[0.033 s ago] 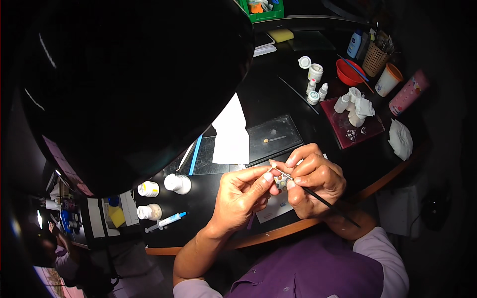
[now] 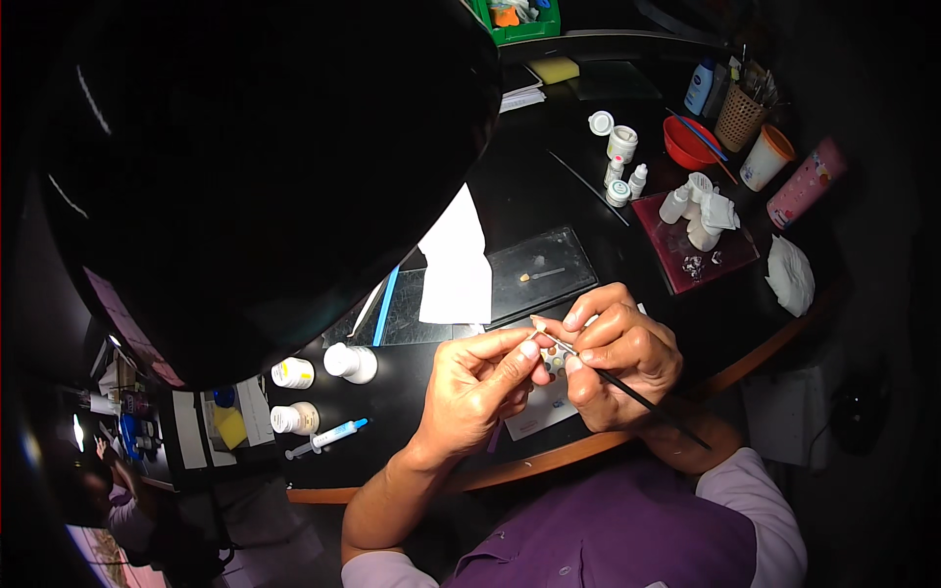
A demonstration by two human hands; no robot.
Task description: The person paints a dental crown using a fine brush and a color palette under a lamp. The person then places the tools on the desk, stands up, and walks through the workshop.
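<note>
Both hands meet above the near part of the black table. My left hand (image 2: 475, 382) is closed, pinching a tiny pale tooth-like piece (image 2: 540, 328) between thumb and fingertips. In my right hand (image 2: 627, 351) is a thin brush (image 2: 644, 398) with a black handle, gripped like a pen. Its tip points left, at or very close to the pale piece; whether they touch cannot be made out. Beneath the fingers lies a white card (image 2: 534, 416) with round coloured spots, partly hidden by the hands. Beyond them a dark slab (image 2: 564, 250) bears a small cream-coloured dab.
A large black dome (image 2: 294, 176) blocks the upper left. White bottles (image 2: 351, 364) and a syringe (image 2: 328, 437) stand and lie at left, beside a paper towel (image 2: 456, 289). At right are a maroon tile (image 2: 676, 269) with white items, a red bowl (image 2: 689, 147) and a pink tube (image 2: 806, 183).
</note>
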